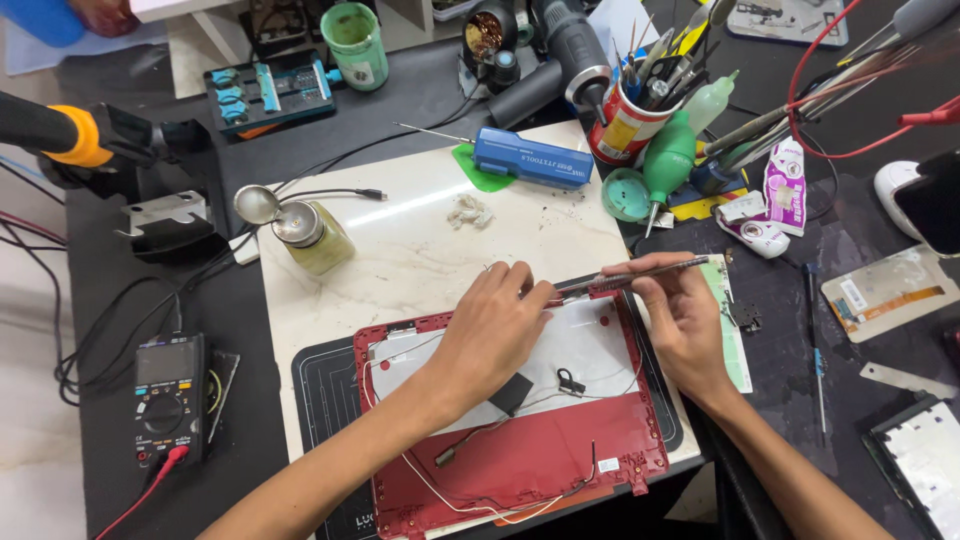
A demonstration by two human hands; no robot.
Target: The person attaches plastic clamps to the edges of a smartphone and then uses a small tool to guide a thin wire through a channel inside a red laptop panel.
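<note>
Our right hand [683, 318] pinches long metal tweezers [640, 277]; our left hand [492, 330], fingers curled together, presses the red plastic laptop lid shell [520, 460], which lies on the white marble slab [400, 260] on the counter [250, 330], black multimeter [168, 398] left.

A black work mat [250, 330] covers the bench top from edge to edge. On its middle lies a pale, marble-patterned slab [400, 250] with grey veins, and a soft glare falls across the slab's upper part from a light overhead. At the far left a strip of pale, glossy floor [30, 400] shows beside the bench, with dark cables trailing over it. At the top left a white piece of furniture [200, 40] with a pale leg stands behind the bench, and a light blue sheet [60, 50] lies by it. The light is even and bright, with only short, faint shadows on the mat.
</note>
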